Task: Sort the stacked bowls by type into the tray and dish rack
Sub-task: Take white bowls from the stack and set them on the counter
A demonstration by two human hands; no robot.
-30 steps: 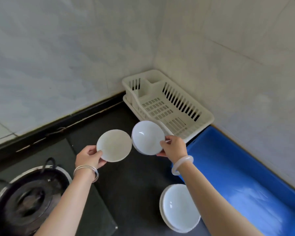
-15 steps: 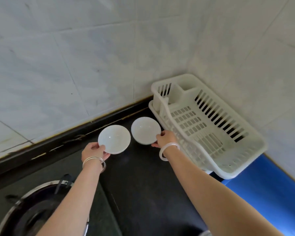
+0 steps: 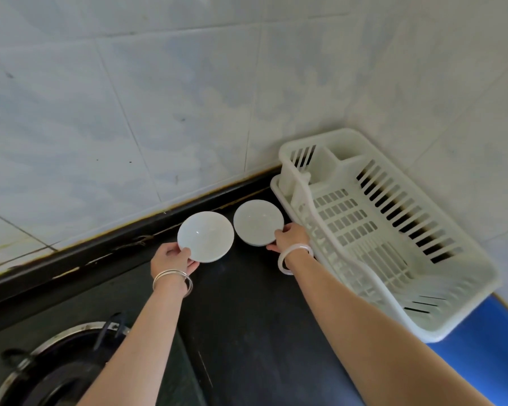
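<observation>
My left hand [image 3: 172,257] grips the near rim of a small white bowl [image 3: 206,236], held low over the black counter near the back wall. My right hand [image 3: 291,237] holds a second white bowl [image 3: 258,222] by its right rim, just left of the white dish rack [image 3: 458,276]. The two bowls sit side by side, almost touching, their hollows facing me. The rack has nothing in it. A strip of the blue tray [image 3: 487,358] shows at the lower right, past the rack's near end. The stack of bowls is out of view.
A gas burner with a metal ring [image 3: 56,364] fills the lower left corner. The black counter [image 3: 247,332] runs between my arms. White tiled walls meet in a corner behind the rack, with a dark raised ledge [image 3: 115,238] along their foot.
Both hands carried their bowls away from me toward the back wall and lowered them near the counter. The view swung up and left, so the bowl stack dropped out of sight.
</observation>
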